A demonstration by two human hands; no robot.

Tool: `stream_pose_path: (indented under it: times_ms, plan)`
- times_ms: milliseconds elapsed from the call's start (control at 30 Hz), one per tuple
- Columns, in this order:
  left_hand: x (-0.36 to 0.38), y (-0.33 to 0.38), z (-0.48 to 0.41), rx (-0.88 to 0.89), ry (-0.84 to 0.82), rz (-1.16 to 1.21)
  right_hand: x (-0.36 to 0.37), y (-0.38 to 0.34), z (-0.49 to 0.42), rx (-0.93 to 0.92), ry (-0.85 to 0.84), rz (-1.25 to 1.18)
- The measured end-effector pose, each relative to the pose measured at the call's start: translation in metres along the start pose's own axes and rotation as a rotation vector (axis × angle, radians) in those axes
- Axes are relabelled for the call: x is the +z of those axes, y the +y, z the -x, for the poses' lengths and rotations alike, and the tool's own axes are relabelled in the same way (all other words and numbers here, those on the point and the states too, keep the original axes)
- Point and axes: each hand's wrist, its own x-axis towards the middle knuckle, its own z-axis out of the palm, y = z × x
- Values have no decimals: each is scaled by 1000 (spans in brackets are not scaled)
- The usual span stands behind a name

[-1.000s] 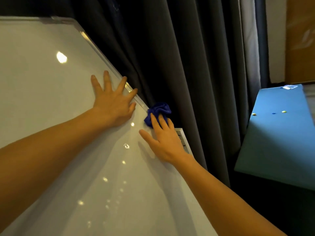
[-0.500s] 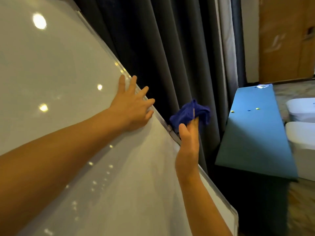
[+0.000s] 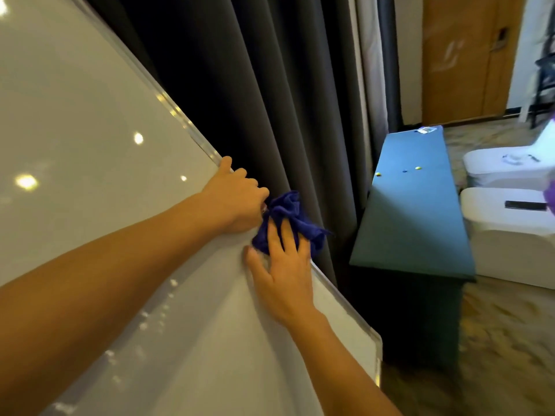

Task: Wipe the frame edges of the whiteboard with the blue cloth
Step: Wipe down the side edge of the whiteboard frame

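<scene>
In the head view, the crumpled dark-blue cloth (image 3: 289, 216) sits bunched on the right-hand edge of the glossy white whiteboard (image 3: 90, 139). It lies over the board's silver metal frame (image 3: 192, 130), between the two hands. The right hand (image 3: 285, 274) lies flat, its fingers straight and slightly spread. The fingertips press the cloth's lower part against the frame, and the thumb rests on the board face. Just above, the left hand (image 3: 237, 196) grips the frame with its fingers curled over the edge. Its knuckles touch the cloth's upper-left fold.

Both bare forearms reach in across the board, the left from the lower left and the right from the bottom. The frame runs diagonally from the upper left down to a rounded lower corner, bare above the left hand and below the right. Dark grey curtain folds (image 3: 285, 85) hang close behind the edge and the cloth. Well apart to the right stands a teal-topped bench (image 3: 414, 220), with white covered seats (image 3: 510, 229) beyond it.
</scene>
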Motion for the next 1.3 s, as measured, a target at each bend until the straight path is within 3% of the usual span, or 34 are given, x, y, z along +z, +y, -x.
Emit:
stream_pose_path:
  times_ms: [67, 200, 233, 300, 400, 467, 533, 600, 700, 800, 900, 967, 1033, 1100, 1233, 1300]
  plan:
    - [7, 1, 1, 4, 24, -24, 3, 37, 17, 101, -22, 64]
    - [15, 15, 8, 10, 8, -40, -21, 118, 53, 571, -113, 20]
    - [17, 23, 12, -9, -15, -34, -25, 124, 55, 610, -147, 8]
    - [22, 43, 21, -72, -70, -43, -21, 115, 51, 505, -172, -18]
    - [34, 71, 33, -127, -114, -122, -8, 71, 43, 287, -82, -160]
    - [39, 80, 37, -149, -112, -161, -3, 68, 51, 165, -81, -93]
    - [43, 86, 39, -166, -96, -159, -7, 98, 64, 204, -96, 8]
    - [50, 95, 43, -141, -101, -151, -17, 138, 81, 400, -131, 75]
    - [59, 118, 51, -69, -146, -153, -20, 154, 88, 631, -175, -87]
    - [68, 142, 56, -54, -184, -170, -6, 128, 75, 421, -157, -269]
    - [74, 152, 57, -82, -179, -182, -3, 129, 82, 262, -194, -223]
    - [78, 155, 58, -54, -180, -185, -12, 157, 94, 364, -196, -136]
    - [84, 158, 60, -12, -189, -188, -24, 182, 103, 612, -221, -163]
    - [88, 164, 63, 14, -207, -191, -25, 177, 100, 664, -251, -210]
    - [91, 181, 68, 24, -229, -172, -4, 134, 78, 341, -291, -352]
    - [90, 183, 70, 30, -233, -186, -2, 145, 75, 287, -275, -289]
